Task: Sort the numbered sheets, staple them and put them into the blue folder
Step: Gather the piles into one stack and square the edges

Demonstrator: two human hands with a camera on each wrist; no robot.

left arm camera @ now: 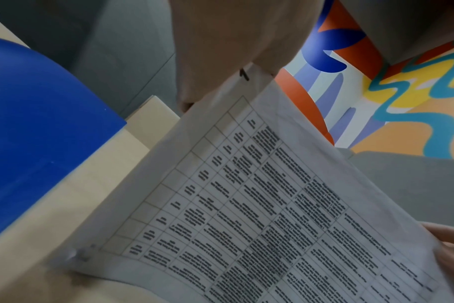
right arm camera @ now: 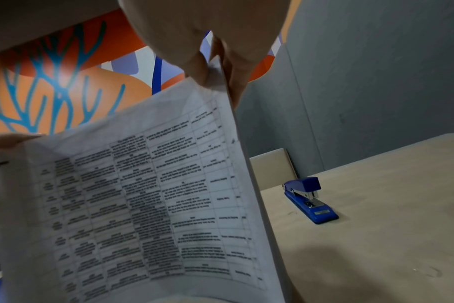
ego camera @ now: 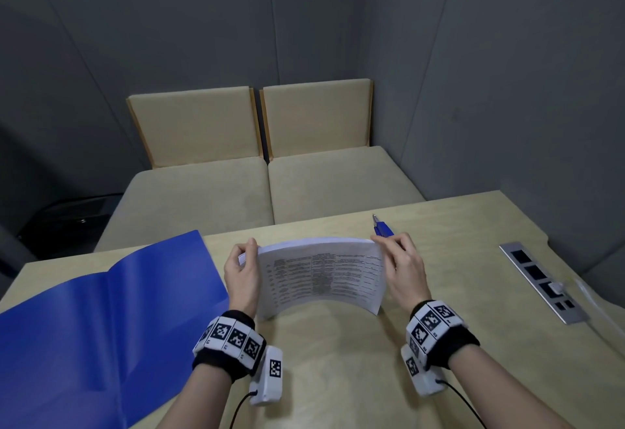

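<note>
A stack of printed sheets (ego camera: 321, 273) stands on its lower edge on the table, bowed toward me, with tables of text on the front page. My left hand (ego camera: 241, 269) grips its left edge and my right hand (ego camera: 402, 266) pinches its right edge near the top. In the left wrist view the sheets (left arm camera: 259, 205) show a handwritten "1" near the held corner. The right wrist view shows my fingers (right arm camera: 215, 67) pinching the top corner of the sheets (right arm camera: 148, 201). The blue folder (ego camera: 111, 320) lies open on the left. A blue stapler (ego camera: 383, 228) lies behind my right hand.
The wooden table (ego camera: 338, 361) ends at the far edge just behind the stapler (right arm camera: 310, 199). A metal socket panel (ego camera: 541, 281) with a white plug sits at the right. Two beige cushioned seats (ego camera: 257, 192) stand beyond the table.
</note>
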